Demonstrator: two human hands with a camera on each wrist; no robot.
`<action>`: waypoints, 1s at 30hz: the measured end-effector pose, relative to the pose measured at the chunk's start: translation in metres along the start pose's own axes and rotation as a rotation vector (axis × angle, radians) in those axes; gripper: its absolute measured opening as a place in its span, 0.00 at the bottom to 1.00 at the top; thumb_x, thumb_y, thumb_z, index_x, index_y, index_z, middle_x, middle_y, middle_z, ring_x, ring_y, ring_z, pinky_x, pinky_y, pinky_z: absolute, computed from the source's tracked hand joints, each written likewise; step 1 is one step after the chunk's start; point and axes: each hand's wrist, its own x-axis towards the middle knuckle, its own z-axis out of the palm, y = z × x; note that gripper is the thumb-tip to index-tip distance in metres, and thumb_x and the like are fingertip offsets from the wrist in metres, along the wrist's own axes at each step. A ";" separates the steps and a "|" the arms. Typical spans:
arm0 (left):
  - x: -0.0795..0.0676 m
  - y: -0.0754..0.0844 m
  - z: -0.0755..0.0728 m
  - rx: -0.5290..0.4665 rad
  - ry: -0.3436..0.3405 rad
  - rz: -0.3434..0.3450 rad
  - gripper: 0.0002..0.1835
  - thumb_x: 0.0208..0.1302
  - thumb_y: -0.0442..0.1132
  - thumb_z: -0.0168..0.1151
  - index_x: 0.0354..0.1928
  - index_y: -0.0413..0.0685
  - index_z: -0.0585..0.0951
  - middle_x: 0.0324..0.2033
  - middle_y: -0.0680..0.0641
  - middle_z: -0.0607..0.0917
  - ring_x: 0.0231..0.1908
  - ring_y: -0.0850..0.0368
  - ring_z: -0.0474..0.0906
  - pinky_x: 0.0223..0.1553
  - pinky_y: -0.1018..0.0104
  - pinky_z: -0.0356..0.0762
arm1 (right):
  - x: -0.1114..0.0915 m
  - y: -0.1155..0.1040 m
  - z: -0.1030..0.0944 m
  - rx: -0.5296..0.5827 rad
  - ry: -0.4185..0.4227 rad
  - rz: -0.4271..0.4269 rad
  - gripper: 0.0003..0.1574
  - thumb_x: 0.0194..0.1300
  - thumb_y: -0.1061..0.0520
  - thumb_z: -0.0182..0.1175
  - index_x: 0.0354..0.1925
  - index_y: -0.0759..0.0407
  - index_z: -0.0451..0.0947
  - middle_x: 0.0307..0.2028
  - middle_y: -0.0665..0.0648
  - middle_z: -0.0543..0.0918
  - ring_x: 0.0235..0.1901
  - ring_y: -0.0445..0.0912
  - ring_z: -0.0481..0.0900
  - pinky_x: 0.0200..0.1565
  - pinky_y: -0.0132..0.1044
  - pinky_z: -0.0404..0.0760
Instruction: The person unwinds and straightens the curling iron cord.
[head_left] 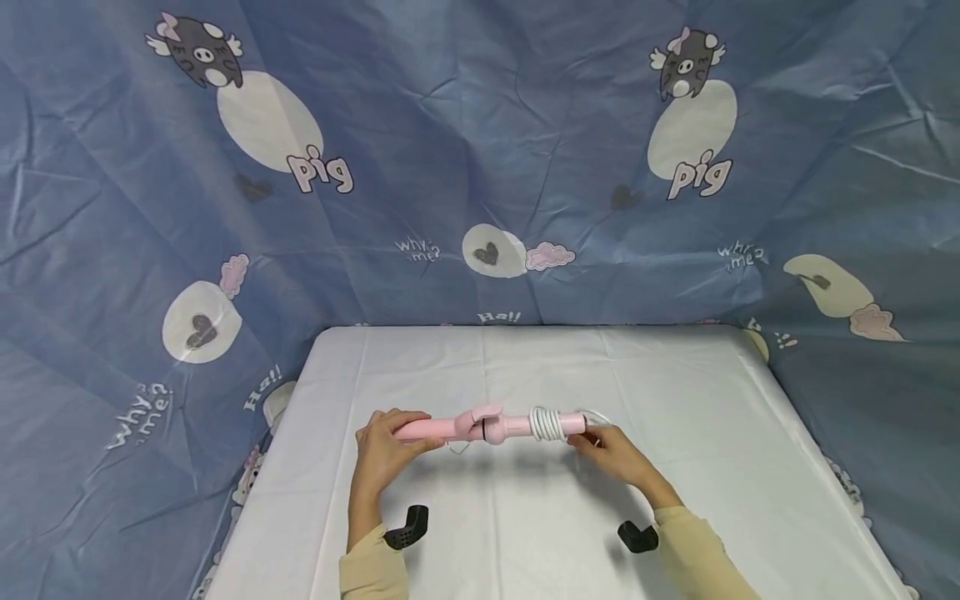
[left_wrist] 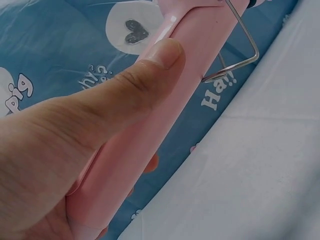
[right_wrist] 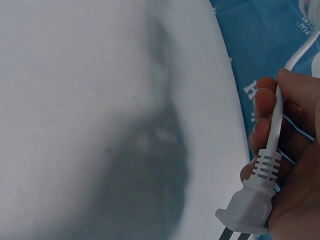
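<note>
A pink curling iron (head_left: pixel 517 427) is held up level above the white table. My left hand (head_left: pixel 382 446) grips its barrel end, and in the left wrist view the thumb (left_wrist: pixel 167 52) lies along the pink barrel (left_wrist: pixel 150 117). A wire stand (left_wrist: pixel 245 62) juts from the barrel's side. White cord (head_left: pixel 546 424) is coiled round the handle. At the handle's end my right hand (head_left: pixel 611 454) pinches the loose cord (right_wrist: pixel 276 117) between thumb and fingers. The white two-pin plug (right_wrist: pixel 247 207) hangs below those fingers against the palm.
The white-covered table (head_left: pixel 450 367) lies beneath both hands. Blue printed cloth (head_left: pixel 525 167) rises behind the table and on both sides. A black wrist mount (head_left: pixel 407 527) sits by the left wrist, another black mount (head_left: pixel 638 537) by the right.
</note>
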 end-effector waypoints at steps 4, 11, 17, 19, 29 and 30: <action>0.002 0.002 0.000 -0.002 0.007 0.000 0.26 0.25 0.64 0.71 0.33 0.66 0.82 0.28 0.63 0.81 0.34 0.64 0.66 0.45 0.58 0.49 | 0.005 0.001 -0.008 -0.002 -0.001 -0.033 0.12 0.61 0.59 0.54 0.45 0.53 0.74 0.33 0.56 0.81 0.29 0.49 0.78 0.28 0.29 0.74; 0.004 0.002 0.001 0.014 0.009 -0.025 0.26 0.24 0.66 0.70 0.33 0.70 0.81 0.27 0.65 0.80 0.34 0.65 0.66 0.44 0.59 0.50 | 0.009 0.001 -0.019 -0.006 -0.017 -0.059 0.13 0.62 0.58 0.53 0.47 0.53 0.74 0.32 0.54 0.81 0.29 0.40 0.77 0.30 0.31 0.74; 0.004 0.004 0.002 0.030 0.034 0.021 0.25 0.24 0.66 0.71 0.32 0.69 0.82 0.27 0.65 0.80 0.33 0.66 0.66 0.46 0.58 0.51 | 0.017 0.027 -0.024 -0.080 -0.008 -0.053 0.09 0.58 0.58 0.57 0.39 0.48 0.75 0.34 0.49 0.80 0.33 0.37 0.75 0.35 0.31 0.74; 0.004 0.004 0.003 0.035 0.038 0.032 0.25 0.24 0.65 0.71 0.32 0.69 0.82 0.27 0.65 0.80 0.33 0.66 0.66 0.46 0.58 0.50 | 0.017 0.021 -0.027 -0.109 -0.002 -0.045 0.09 0.57 0.60 0.57 0.37 0.47 0.75 0.33 0.48 0.79 0.32 0.37 0.73 0.35 0.31 0.72; -0.004 0.005 0.002 0.054 0.056 0.033 0.25 0.24 0.64 0.71 0.31 0.68 0.82 0.26 0.63 0.80 0.33 0.64 0.66 0.46 0.57 0.50 | 0.018 0.009 -0.037 -0.111 -0.043 -0.062 0.06 0.57 0.59 0.59 0.34 0.48 0.76 0.28 0.48 0.78 0.24 0.40 0.69 0.27 0.30 0.69; -0.005 0.005 0.002 0.056 0.057 0.026 0.25 0.24 0.64 0.71 0.31 0.68 0.82 0.26 0.63 0.81 0.33 0.64 0.66 0.45 0.57 0.50 | 0.019 0.014 -0.036 -0.116 -0.049 -0.061 0.06 0.57 0.57 0.59 0.35 0.46 0.75 0.28 0.47 0.78 0.24 0.40 0.69 0.26 0.30 0.69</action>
